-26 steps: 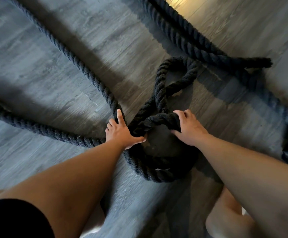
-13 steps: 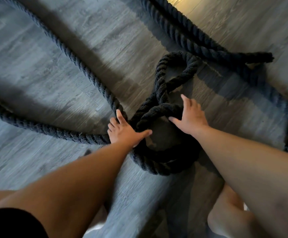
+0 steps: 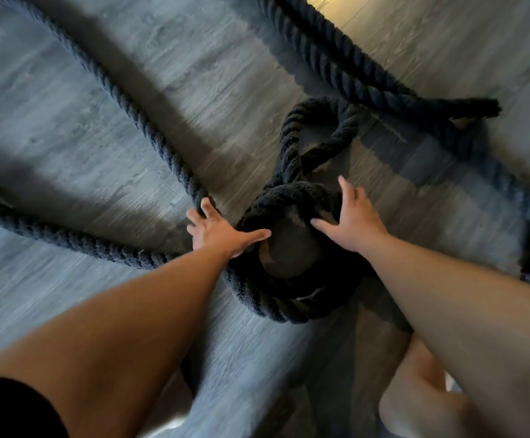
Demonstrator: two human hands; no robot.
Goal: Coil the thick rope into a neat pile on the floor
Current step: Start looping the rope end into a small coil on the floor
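A bare knee [image 3: 421,406] sits at the near right edge. The thick rope [image 3: 150,134] lies on the grey plank floor [image 3: 67,90]. Its coil [image 3: 289,311] is a small ring at near centre.

- Left hand [image 3: 222,230]: flat, fingers spread wide, pressing the coil's left side where two strands leave it.
- Right hand [image 3: 353,221]: flat, fingers straight, thumb out, resting on the coil's far right rim.

Beyond the coil a narrow loop [image 3: 317,121] extends, its long axis running near to far. One strand runs left; another runs diagonally far-left. A separate length crosses the far right, its cut end [image 3: 488,107] pointing right.
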